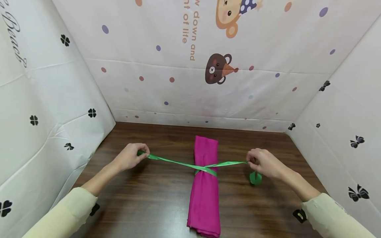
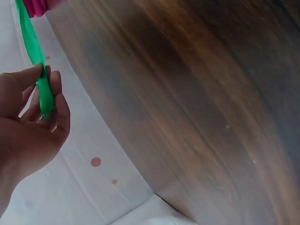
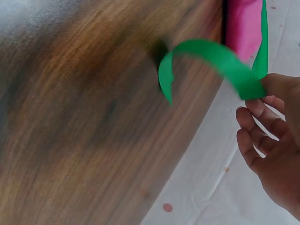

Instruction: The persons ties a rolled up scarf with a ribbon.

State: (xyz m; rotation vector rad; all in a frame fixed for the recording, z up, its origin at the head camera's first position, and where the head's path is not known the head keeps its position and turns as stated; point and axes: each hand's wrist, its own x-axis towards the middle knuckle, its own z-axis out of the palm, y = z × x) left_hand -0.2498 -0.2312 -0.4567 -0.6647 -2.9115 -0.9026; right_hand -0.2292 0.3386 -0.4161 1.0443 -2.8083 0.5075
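A folded magenta cloth (image 1: 204, 201) lies lengthwise on the wooden table. Around its upper middle runs a green ribbon (image 1: 175, 162), its two ends crossed on top of the cloth. Out to the left, my left hand (image 1: 131, 156) pinches one end, stretched nearly straight; in the left wrist view a short tail of ribbon (image 2: 44, 96) lies across the fingers. My right hand (image 1: 266, 162) pinches the other end between thumb and forefinger, on the right side. Past that grip a loose curl of ribbon (image 3: 201, 49) hangs down, seen in the right wrist view.
The brown wooden table (image 1: 143, 205) spreads under both hands. A white printed sheet (image 1: 184, 96) rises behind its far edge, with more sheets at left (image 1: 44, 132) and right (image 1: 342, 132). Small dark objects sit beside each sleeve.
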